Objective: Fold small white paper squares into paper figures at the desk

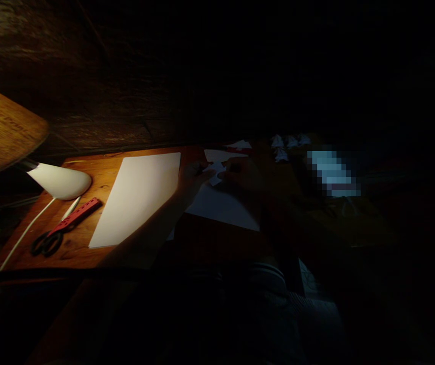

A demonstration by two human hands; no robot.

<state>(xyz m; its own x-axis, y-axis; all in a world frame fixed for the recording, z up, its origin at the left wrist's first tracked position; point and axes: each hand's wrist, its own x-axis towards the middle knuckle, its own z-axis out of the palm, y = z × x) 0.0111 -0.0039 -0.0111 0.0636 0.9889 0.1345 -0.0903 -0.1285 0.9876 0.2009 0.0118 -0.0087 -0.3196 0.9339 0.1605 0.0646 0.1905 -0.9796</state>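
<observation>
Wooden counter [105,182]: left hand [191,176] and right hand [243,173] together grip small white paper [216,173]; lamp [63,181] at their nine o'clock; scissors [52,235], eight; folded papers [280,154], two.

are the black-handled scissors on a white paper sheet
No, the scissors lie on the brown wooden table, left of the large white paper sheet.

1. Warm light from the left brightens the worktop's [105,175] left end and a white sheet [137,203].
2. The left hand [191,175] and right hand [242,173] sit in shadow, details murky.
3. The upper right sinks to near-black.
4. A bluish, coarsely pixelated patch [333,174] glows at right.
</observation>
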